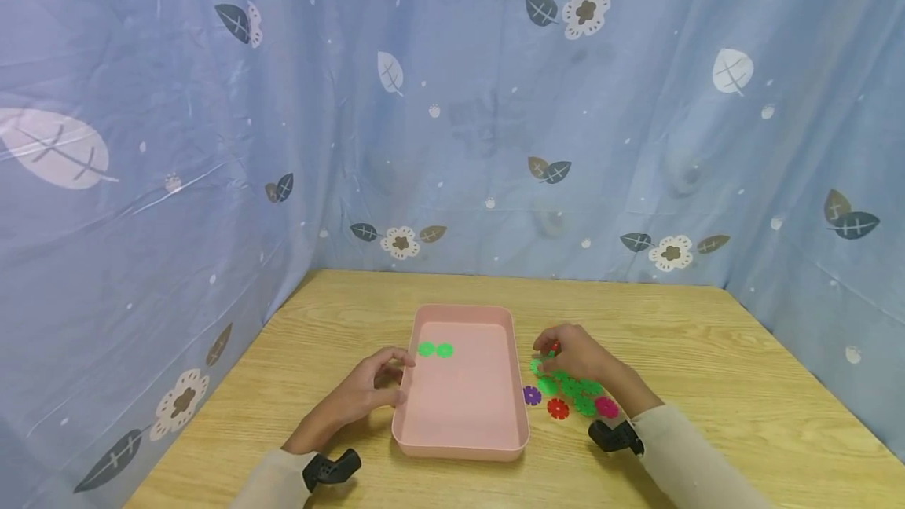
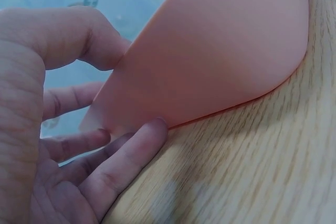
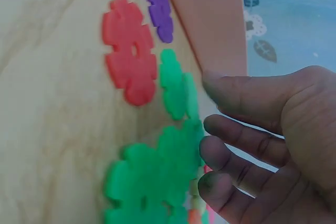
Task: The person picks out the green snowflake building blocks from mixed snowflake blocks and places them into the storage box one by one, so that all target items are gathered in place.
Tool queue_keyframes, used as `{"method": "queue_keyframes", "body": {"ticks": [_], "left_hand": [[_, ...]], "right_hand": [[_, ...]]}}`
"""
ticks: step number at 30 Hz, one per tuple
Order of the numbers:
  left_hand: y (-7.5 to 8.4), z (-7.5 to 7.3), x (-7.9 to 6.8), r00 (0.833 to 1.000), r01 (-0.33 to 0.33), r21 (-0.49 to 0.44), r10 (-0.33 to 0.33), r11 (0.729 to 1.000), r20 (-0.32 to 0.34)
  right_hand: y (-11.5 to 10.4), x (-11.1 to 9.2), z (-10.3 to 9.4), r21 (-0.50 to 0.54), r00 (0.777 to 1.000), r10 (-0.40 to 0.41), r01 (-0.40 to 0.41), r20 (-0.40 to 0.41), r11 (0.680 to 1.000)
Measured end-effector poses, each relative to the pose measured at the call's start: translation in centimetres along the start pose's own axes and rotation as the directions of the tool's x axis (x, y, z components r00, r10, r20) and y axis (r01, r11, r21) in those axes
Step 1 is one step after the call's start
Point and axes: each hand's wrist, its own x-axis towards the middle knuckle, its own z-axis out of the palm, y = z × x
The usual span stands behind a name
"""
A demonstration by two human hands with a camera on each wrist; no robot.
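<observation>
A pink rectangular tray [image 1: 467,415] lies on the table, with two green snowflake discs [image 1: 445,350] side by side inside it. At its left wall is my left hand [image 1: 364,389]; the index finger reaches over the rim and the thumb is at the outer side, while in the left wrist view other fingers [image 2: 149,135] lie along the outer wall. To the right of the tray, my right hand [image 1: 576,353] hovers over a pile of green snowflake discs [image 1: 569,388]. Its thumb [image 3: 247,93] and fingertips stand apart, close beside green discs [image 3: 176,156], with nothing visible between them.
Close to the tray's right wall lie a purple disc [image 1: 532,395] and a red disc [image 1: 558,408]. A magenta disc [image 1: 606,407] sits at the pile's right edge, and another red disc [image 1: 555,348] shows beside the right fingers. Blue patterned curtains [image 1: 495,140] enclose the wooden table [image 1: 679,352].
</observation>
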Motion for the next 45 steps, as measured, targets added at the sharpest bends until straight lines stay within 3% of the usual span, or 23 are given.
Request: {"method": "queue_keyframes", "body": {"ticks": [26, 35, 45], "left_hand": [[-0.09, 0.10, 0.09, 1.000, -0.013, 0.018, 0.013, 1.000, -0.005], [-0.27, 0.05, 0.01, 1.000, -0.026, -0.004, 0.026, 1.000, -0.004], [-0.01, 0.11, 0.00, 1.000, -0.028, 0.016, 0.029, 0.999, -0.004]], "right_hand": [[-0.30, -0.08, 0.64, -0.051, 1.000, 0.020, -0.019, 0.013, 0.998], [0.11, -0.02, 0.60, -0.004, 1.000, -0.003, 0.003, -0.016, 1.000], [0.18, -0.04, 0.00, 0.204, 0.996, -0.064, 0.077, -0.069, 0.976]]}}
